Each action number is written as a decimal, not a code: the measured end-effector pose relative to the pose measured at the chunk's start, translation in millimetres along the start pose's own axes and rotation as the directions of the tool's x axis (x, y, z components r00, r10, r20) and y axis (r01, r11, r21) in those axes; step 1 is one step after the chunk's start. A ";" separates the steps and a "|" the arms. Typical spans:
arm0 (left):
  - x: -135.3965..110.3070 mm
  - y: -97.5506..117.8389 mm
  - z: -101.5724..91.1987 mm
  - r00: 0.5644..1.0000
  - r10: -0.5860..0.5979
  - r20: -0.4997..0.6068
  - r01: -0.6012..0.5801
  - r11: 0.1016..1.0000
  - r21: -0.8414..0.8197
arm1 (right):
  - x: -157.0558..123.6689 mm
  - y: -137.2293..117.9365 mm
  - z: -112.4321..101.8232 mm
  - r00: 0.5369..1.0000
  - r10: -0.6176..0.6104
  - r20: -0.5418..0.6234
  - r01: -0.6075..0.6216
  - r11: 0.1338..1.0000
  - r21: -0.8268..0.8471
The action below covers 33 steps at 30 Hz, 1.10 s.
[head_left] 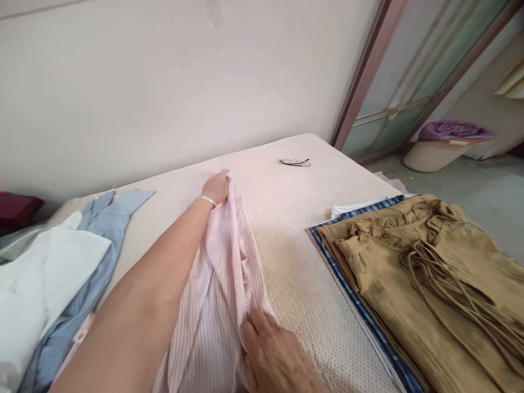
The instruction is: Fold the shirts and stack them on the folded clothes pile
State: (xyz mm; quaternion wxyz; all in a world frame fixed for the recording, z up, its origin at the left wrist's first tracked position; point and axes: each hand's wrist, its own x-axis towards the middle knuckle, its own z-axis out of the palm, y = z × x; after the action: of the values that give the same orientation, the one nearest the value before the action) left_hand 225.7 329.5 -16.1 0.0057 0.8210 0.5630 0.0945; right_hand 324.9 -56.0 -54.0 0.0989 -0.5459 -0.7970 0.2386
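Note:
A pink striped shirt (231, 262) lies lengthwise in front of me, gathered into long folds on the padded, dotted table cover (295, 262). Stretched far forward, my left hand (216, 186) is closed on the shirt's far end, a silver bracelet at its wrist. My right hand (274, 352) is closer to me, its bent fingers closed on the shirt's right edge. The left forearm covers part of the shirt's left side, and the nearest part runs out of view at the bottom.
Folded clothes with a brown corded garment (393, 262) on top lie at the right. Blue (110, 218) and white (45, 278) garments lie at the left. Glasses (295, 162) rest near the back edge, by the wall. A lined bin (429, 155) stands on the floor beyond.

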 end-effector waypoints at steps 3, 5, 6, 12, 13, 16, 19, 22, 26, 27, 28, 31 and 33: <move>-28.5 0.1 -5.5 0.998 0.058 0.006 -0.058 0.998 -0.025 | -3.6 -3.6 -8.6 0.999 0.029 0.024 -0.031 0.997 0.072; -67.7 -1.1 -13.5 0.994 0.103 -0.023 -0.104 0.994 -0.036 | -6.8 -6.6 -13.4 0.999 0.042 0.005 -0.042 0.993 0.109; -94.3 -1.1 -18.8 0.990 0.142 -0.025 -0.143 0.989 -0.034 | -8.4 -7.9 -15.1 0.999 0.046 -0.010 -0.045 0.992 0.122; -302.4 17.4 -55.4 0.925 0.377 0.054 -0.376 0.926 -0.033 | -12.7 -9.2 -20.8 0.997 0.081 -0.018 -0.078 0.988 0.133; -332.5 22.5 -59.9 0.925 0.372 0.078 -0.370 0.928 -0.038 | -13.0 -8.7 -23.2 0.997 0.081 -0.001 -0.081 0.990 0.113; -393.3 33.9 -67.8 0.936 0.337 0.103 -0.331 0.941 -0.075 | -15.5 -6.6 -37.0 0.993 0.082 0.086 -0.087 0.995 0.058; -411.2 33.9 -68.3 0.963 0.267 0.031 -0.261 0.957 -0.128 | -19.6 -0.9 -59.6 0.980 0.080 0.181 -0.102 0.988 0.115; -406.6 25.9 -66.0 0.978 0.208 -0.029 -0.210 0.960 -0.183 | -21.7 8.7 -81.9 0.967 0.058 0.248 -0.131 0.949 0.286; -398.6 28.3 -62.2 0.977 0.211 -0.024 -0.210 0.947 -0.242 | -19.5 17.0 -93.3 0.962 0.142 0.233 -0.234 0.866 0.441; -397.9 33.3 -61.1 0.972 0.235 -0.013 -0.231 0.941 -0.248 | -18.7 16.9 -92.2 0.964 0.159 0.214 -0.243 0.855 0.457; -397.8 39.5 -59.7 0.963 0.269 0.001 -0.260 0.932 -0.251 | -18.2 16.1 -89.9 0.965 0.162 0.204 -0.241 0.851 0.466; -399.3 58.7 -53.7 0.915 0.399 0.065 -0.372 0.895 -0.248 | -18.2 12.0 -80.1 0.961 0.094 0.260 -0.204 0.874 0.440; -401.0 66.5 -48.2 0.884 0.457 0.098 -0.425 0.873 -0.238 | -18.8 11.2 -75.8 0.941 0.049 0.335 -0.186 0.901 0.391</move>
State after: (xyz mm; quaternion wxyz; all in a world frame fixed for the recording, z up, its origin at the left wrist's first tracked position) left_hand 139.6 -70.6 -20.6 0.1130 0.9274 0.3451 0.0894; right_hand 373.0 -49.4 8.2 0.0692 -0.5142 -0.6981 0.4934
